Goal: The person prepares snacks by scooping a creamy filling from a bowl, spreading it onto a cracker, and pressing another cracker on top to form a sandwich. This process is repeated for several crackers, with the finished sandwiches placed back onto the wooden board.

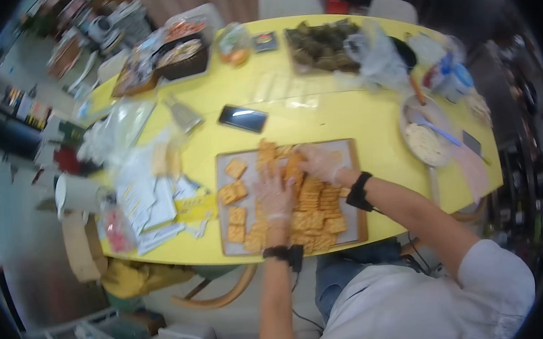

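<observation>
A tray [357,233] with a brown rim holds many square orange crackers [310,220], some in tight rows and some lying loose along its left side. My left hand [274,195], in a clear glove, lies over the crackers left of the middle with its fingers stretched out and spread. Near the tray's far edge, my right hand [323,163], also gloved, has its fingers bent around crackers at the upper middle. Motion blur softens the fingertips of both hands. A black band circles each wrist.
On the yellow table [350,115] lie a dark phone [242,119] and papers [153,204]. A pan [426,144] with pale contents and a blue utensil stands right. Behind are a tray of dark green leaf-wrapped bundles [319,44], plastic bags [377,53] and a food box [183,58].
</observation>
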Tool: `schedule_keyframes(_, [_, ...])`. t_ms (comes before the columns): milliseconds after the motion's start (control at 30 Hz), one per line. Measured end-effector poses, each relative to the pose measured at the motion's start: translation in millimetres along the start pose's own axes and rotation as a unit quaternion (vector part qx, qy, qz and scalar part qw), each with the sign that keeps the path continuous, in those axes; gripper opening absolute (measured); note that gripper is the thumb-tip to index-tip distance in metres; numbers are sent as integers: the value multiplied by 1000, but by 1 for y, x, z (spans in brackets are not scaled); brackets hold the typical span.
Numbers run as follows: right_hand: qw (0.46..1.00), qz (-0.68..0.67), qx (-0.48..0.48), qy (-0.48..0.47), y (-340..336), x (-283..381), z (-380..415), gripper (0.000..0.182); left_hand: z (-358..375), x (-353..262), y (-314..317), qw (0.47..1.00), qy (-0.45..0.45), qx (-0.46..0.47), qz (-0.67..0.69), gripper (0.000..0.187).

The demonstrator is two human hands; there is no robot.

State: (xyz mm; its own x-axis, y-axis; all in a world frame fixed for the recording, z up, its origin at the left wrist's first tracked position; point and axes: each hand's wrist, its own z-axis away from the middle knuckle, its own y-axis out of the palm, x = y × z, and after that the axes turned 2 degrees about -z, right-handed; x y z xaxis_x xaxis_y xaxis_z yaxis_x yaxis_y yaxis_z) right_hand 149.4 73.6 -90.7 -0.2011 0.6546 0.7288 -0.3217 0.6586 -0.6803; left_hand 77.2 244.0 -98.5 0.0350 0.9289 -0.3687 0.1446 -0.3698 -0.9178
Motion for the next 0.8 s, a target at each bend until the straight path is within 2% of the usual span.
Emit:
schedule_keyframes(100, [996,-43,7,77,-26,5,17,40,3,-12,-6,998,36,-31,46,56])
schedule_keyframes(167, [993,-61,-25,93,-37,10,22,39,21,-25,-24,995,28,-53,76,57])
schedule_keyframes(233, [995,-25,-23,90,-42,1,25,35,53,-45,-41,994,-8,-65,90,64])
schedule_keyframes(267, [996,-10,-19,85,-43,-4,25,34,76,-48,-36,996,24,-64,54,66])
schedule_keyframes(333, [991,2,27,132,-43,-19,22,30,122,-54,-21,994,83,-63,-21,72])
schedule_keyframes(367, [987,8,53,153,-45,-21,22,28,135,-59,-16,996,84,-15,-30,74])
schedule_keyframes(433, [984,10,49,170,-50,-24,26,29,148,-63,-10,993,82,75,-51,78])
schedule_keyframes(467, [983,11,47,177,-53,-24,29,30,146,-62,-9,992,83,79,-58,78])
schedule_keyframes(633, [984,-119,-73,113,-64,-20,57,30,130,-60,-5,991,80,94,-55,74])
schedule_keyframes(767, [971,-154,-145,110,-69,-22,76,28,133,-61,-12,996,77,37,0,70])
schedule_keyframes(800, [955,-223,-152,125,-69,-24,84,27,135,-65,-15,997,75,8,25,69])
